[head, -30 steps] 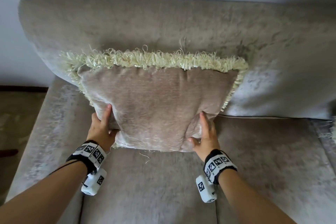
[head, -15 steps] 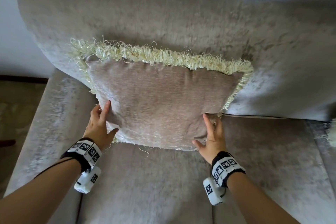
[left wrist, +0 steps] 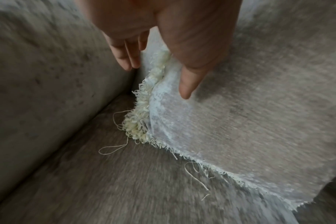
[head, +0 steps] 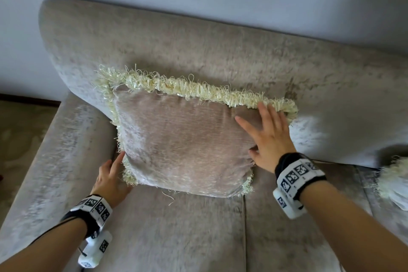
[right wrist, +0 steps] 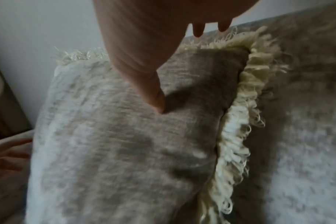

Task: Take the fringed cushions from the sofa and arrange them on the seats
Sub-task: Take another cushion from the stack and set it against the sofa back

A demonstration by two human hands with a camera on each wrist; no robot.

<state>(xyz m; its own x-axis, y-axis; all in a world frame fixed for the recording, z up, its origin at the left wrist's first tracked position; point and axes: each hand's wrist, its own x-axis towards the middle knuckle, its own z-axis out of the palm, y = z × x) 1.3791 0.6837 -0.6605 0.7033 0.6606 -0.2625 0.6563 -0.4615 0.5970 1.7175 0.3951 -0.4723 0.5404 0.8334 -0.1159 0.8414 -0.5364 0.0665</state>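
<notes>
So the big change from a second ago: the right hand [head: 268,137] has let go of the cushion's bottom corner and slid up to the top right corner, where it now lies flat with fingers spread on the fabric, fingertips just reaching the fringe [head: 198,89]. No grip there at all, just a wide flat palm pressing. The left hand [head: 110,180] stayed low at the cushion's bottom left corner, fingers straight and tucked in between the fringe and the armrest [head: 57,150], thumb on the front face. That one's loose too, more touching than holding.

The cushion [head: 181,143] itself stands on the seat [head: 176,234], leaning back against the sofa backrest [head: 198,46], close to the armrest end. It looks a bit more upright and further back than before.

My read: it's basically placed and this is the pat-it-into-shape bit. A second fringed cushion [head: 393,181] peeks in well to the right of the first, so that's probably next.
</notes>
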